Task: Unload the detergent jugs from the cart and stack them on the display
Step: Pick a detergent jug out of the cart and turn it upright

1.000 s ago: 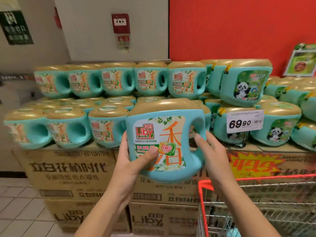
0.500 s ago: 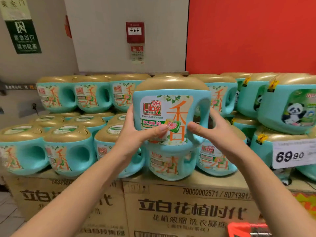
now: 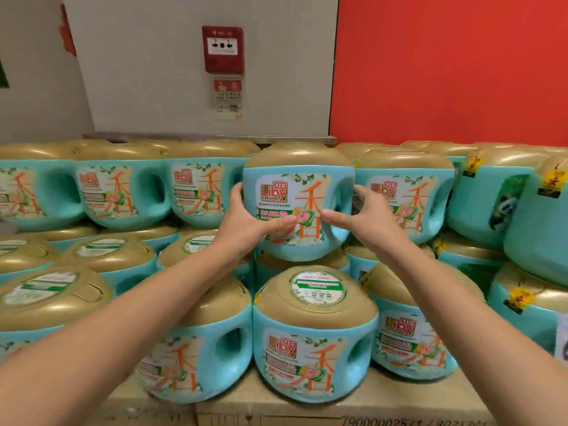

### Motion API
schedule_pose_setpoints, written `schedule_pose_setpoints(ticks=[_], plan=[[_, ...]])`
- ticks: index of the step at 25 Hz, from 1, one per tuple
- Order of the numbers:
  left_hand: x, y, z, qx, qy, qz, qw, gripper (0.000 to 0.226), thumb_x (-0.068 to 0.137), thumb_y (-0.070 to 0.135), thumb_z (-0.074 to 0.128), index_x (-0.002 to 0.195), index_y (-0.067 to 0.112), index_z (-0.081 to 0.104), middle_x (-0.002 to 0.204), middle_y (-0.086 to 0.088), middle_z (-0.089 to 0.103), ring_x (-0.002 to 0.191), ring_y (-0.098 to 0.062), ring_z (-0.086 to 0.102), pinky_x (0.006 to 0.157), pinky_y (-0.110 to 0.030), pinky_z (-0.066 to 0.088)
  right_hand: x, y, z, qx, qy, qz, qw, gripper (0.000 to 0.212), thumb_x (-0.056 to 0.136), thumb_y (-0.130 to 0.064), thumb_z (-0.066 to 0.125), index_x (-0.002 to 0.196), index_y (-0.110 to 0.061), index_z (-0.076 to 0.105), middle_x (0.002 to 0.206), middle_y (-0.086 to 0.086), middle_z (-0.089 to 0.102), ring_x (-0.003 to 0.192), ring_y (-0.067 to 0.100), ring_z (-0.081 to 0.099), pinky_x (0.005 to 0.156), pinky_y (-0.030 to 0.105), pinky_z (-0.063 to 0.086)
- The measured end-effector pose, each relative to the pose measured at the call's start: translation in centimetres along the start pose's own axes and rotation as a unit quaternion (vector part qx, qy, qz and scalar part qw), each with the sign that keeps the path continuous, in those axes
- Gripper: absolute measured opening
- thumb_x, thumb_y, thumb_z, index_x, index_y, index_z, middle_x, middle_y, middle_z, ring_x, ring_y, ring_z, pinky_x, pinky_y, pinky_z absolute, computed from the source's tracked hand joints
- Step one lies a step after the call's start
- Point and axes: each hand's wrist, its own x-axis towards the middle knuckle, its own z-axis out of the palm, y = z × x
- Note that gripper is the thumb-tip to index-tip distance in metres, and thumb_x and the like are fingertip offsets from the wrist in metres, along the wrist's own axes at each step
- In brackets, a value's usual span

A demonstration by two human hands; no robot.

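Detergent jug (image 3: 295, 204), teal with a gold cap, is held upright at upper-tier height of the display (image 3: 399, 395) (stacked jugs on cardboard cartons), Liby label turned to the camera, handle hole on the right hand's side. It is placed in the slot between the left neighbour jug (image 3: 203, 192) and the right neighbour jug (image 3: 402, 195), just beside both; contact with either cannot be told. Its base is seen just above the gold caps of the tier below; whether it is set down on them cannot be told. The jug is gripped by both hands: the left hand (image 3: 246, 222) is wrapped round its left side, thumb laid across the lower front label; the right hand (image 3: 362, 216) is curled round the handle side, thumb pressed onto the front by the label's edge. Both forearms are stretched forward from the bottom corners. Directly below and nearer the camera, a front-row jug (image 3: 313, 342) is stood on the carton top, round sticker on its cap. Further right, a panda-labelled jug (image 3: 491, 207) is stacked in the upper tier, yellow tags seen on caps there. Behind the stack, a fire alarm box (image 3: 222, 49) is mounted on the pale wall, with a red wall (image 3: 445, 66) adjoining on the right.
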Motion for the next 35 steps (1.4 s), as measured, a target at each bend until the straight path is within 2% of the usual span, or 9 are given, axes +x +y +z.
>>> schedule_pose_setpoints(ticks=[5,8,13,17,19,24,29,32,35], plan=[[1.5,-1.4,-0.1,0.027,-0.050,0.008,0.998,0.138,0.032,0.059,0.082,0.149,0.029,0.016,0.112,0.025,0.051,0.111,-0.007,0.052,0.094,-0.028,0.045,0.0,1.0,0.7,-0.056,0.042,0.004,0.998,0.049,0.070,-0.030,0.084,0.112,-0.021,0.060,0.101,-0.013,0.067,0.094,0.004,0.063,0.086,0.028,0.052],[1.9,-1.6,-0.2,0.062,-0.060,0.002,0.996,0.137,0.035,0.064,0.080,0.152,0.030,0.017,0.142,0.005,0.045,0.132,-0.019,0.043,0.108,-0.045,0.040,-0.4,1.0,0.7,-0.106,0.082,-0.005,0.991,0.052,0.067,-0.040,0.084,0.110,-0.026,0.060,0.095,-0.015,0.065,0.090,0.006,0.062,0.079,0.022,0.050],[2.5,-1.5,-0.3,0.096,-0.064,0.013,0.993,0.129,0.036,0.070,0.075,0.150,0.033,0.027,0.143,0.002,0.045,0.130,-0.019,0.044,0.102,-0.039,0.043,-1.3,0.8,0.9,-0.126,0.116,-0.012,0.985,0.060,0.065,-0.048,0.083,0.116,-0.027,0.059,0.096,-0.016,0.062,0.092,0.007,0.061,0.082,0.025,0.049],[2.0,-1.5,-0.2,0.072,-0.076,0.028,0.994,0.117,0.037,0.069,0.074,0.143,0.035,0.035,0.134,0.011,0.055,0.113,-0.008,0.049,0.082,-0.019,0.043,-1.6,0.7,0.8,-0.158,0.138,-0.010,0.978,0.072,0.063,-0.053,0.082,0.124,-0.023,0.057,0.101,-0.016,0.059,0.090,0.004,0.057,0.077,0.018,0.044],[1.9,-1.5,0.0,0.070,-0.077,0.026,0.994,0.121,0.037,0.069,0.073,0.145,0.032,0.032,0.137,0.009,0.054,0.116,-0.009,0.050,0.087,-0.026,0.043,-1.7,0.8,1.0,-0.161,0.141,-0.015,0.977,0.071,0.065,-0.051,0.081,0.125,-0.023,0.057,0.104,-0.015,0.058,0.091,0.003,0.058,0.074,0.013,0.043],[1.7,-1.5,0.2,0.094,-0.057,0.009,0.994,0.135,0.034,0.070,0.075,0.151,0.027,0.021,0.148,0.002,0.044,0.135,-0.020,0.043,0.108,-0.047,0.041,-1.5,1.1,1.2,-0.178,0.142,0.000,0.974,0.078,0.068,-0.050,0.079,0.134,-0.018,0.050,0.126,0.005,0.058,0.110,0.018,0.057,0.095,0.039,0.050],[2.6,-2.6,-1.1,0.091,-0.170,-0.041,0.980,0.137,0.052,0.029,0.093,0.153,0.029,0.001,0.151,-0.002,0.040,0.126,-0.013,0.044,0.100,-0.030,0.037,-3.2,0.7,0.7,-0.174,0.152,0.041,0.972,0.078,0.075,-0.042,0.078,0.140,-0.014,0.044,0.126,0.003,0.059,0.104,0.013,0.057,0.088,0.029,0.045],[3.1,-2.9,-1.7,0.084,-0.200,-0.049,0.975,0.137,0.051,0.034,0.090,0.153,0.032,-0.002,0.149,-0.002,0.042,0.114,-0.008,0.045,0.092,-0.025,0.037,-6.4,0.0,-0.1,-0.176,0.083,0.051,0.980,0.064,0.077,-0.050,0.073,0.131,-0.021,0.054,0.112,-0.009,0.063,0.089,-0.006,0.057,0.084,0.024,0.049],[3.1,-2.9,-1.3,0.055,-0.185,-0.032,0.981,0.135,0.046,0.043,0.086,0.153,0.030,0.004,0.147,-0.001,0.043,0.112,-0.008,0.047,0.092,-0.026,0.040,-11.0,-0.4,0.4,-0.244,-0.077,0.046,0.966,0.094,0.055,-0.082,0.063,0.136,-0.038,0.044,0.126,-0.029,0.043,0.115,-0.006,0.044,0.094,0.018,0.038]])
